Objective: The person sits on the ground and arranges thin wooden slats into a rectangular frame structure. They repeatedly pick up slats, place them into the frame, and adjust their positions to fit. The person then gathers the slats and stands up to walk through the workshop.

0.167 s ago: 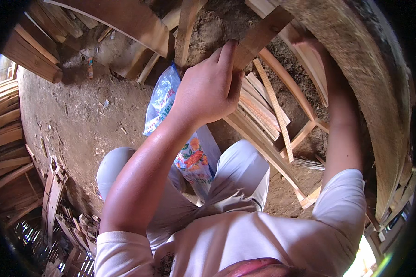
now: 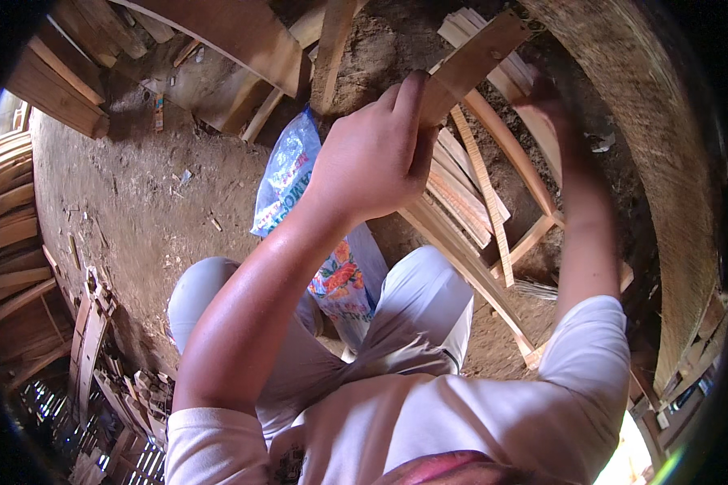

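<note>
My left hand (image 2: 372, 149) is closed round the end of a flat wooden strip (image 2: 484, 58) with a small hole near its far end. The strip slants up to the right. Beyond it, my right hand (image 2: 544, 101), shadowed and partly blurred, is closed on several pale wooden slats (image 2: 503, 79) that pass beneath the strip. Its fingers show only in part. Below and between my hands lie a bundle of short wooden slats (image 2: 457, 194), a thin ridged stick (image 2: 484, 182) and a curved wooden piece (image 2: 505, 141).
A large curved plank (image 2: 659, 162) stands along the right side. A printed plastic bag (image 2: 287, 174) lies by my legs. Wide boards (image 2: 243, 36) lean at the far left, stacked wood (image 2: 6, 234) lines the left edge, and wood chips dot the dirt floor (image 2: 129, 210).
My right hand has moved left, away from the large curved plank, and the pale slats have shifted with it. The left hand and its wooden strip have moved slightly right.
</note>
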